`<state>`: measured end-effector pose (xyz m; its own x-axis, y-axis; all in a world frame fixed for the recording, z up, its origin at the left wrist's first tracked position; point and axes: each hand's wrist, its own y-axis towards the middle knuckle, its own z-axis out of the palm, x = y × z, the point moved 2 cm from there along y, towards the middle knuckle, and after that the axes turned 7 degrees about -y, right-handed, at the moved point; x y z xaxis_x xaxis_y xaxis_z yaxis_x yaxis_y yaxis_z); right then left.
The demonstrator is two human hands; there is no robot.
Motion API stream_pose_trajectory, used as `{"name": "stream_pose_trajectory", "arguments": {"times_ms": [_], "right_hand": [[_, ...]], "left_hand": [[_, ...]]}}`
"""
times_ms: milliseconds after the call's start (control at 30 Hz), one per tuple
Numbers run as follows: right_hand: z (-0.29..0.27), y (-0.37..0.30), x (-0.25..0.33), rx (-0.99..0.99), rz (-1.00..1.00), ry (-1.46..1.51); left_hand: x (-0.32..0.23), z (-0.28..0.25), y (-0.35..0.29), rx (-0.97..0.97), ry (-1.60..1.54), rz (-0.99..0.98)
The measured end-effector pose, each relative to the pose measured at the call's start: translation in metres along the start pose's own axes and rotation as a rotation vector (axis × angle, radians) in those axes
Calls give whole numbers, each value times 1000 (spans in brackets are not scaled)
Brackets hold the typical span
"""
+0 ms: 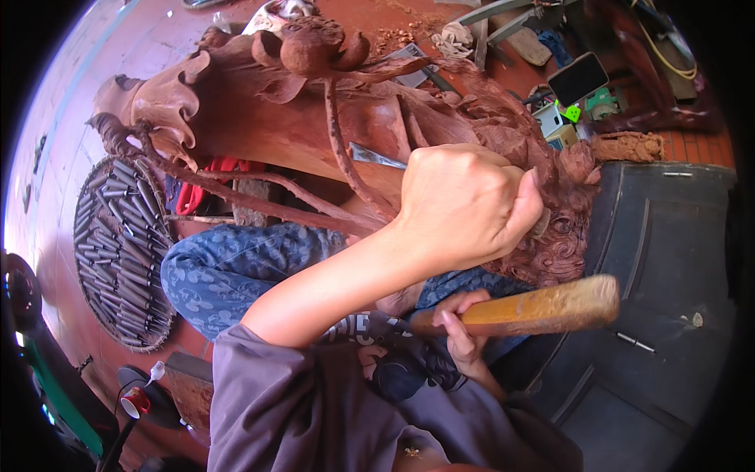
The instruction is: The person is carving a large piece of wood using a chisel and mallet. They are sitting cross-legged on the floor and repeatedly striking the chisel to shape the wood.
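Note:
My left hand (468,204) is closed in a fist around a chisel, its grey metal blade (373,156) sticking out toward a slender carved stem. Most of the chisel's handle is hidden inside the fist. Under that hand lies a large reddish-brown wood carving (267,130), with round fruit-like knobs, curled leaves, thin free-standing branches and swirling relief at its right end. Lower down, close to my body, my right hand (465,326) is wrapped around a yellowish wooden mallet (543,307). The mallet's thick, worn end points right, apart from the chisel.
Left of my blue patterned trouser leg (244,263), a round woven tray (169,334) holds many carving tools (118,259). A dark panelled cabinet door (653,315) lies at the right. Behind the carving are a phone (578,79) and a crumpled cloth (454,39). A red cup (135,403) stands lower left.

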<state>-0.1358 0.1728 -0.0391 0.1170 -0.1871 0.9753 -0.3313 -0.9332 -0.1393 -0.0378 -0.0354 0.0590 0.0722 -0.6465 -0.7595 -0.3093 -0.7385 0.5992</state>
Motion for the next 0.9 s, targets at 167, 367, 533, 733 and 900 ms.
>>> {"name": "stream_pose_trajectory", "arguments": {"times_ms": [167, 367, 533, 733, 900], "right_hand": [[-3, 2, 10, -25, 38, -84], [4, 1, 2, -22, -3, 19], [8, 4, 8, 34, 63, -18], [16, 7, 1, 23, -124, 44], [10, 2, 8, 9, 2, -29]], "left_hand": [[1, -6, 3, 23, 3, -21], [3, -10, -4, 55, 23, -16], [6, -10, -7, 52, -8, -26], [6, -11, -8, 18, 1, -84], [13, -21, -10, -4, 42, -63]]}}
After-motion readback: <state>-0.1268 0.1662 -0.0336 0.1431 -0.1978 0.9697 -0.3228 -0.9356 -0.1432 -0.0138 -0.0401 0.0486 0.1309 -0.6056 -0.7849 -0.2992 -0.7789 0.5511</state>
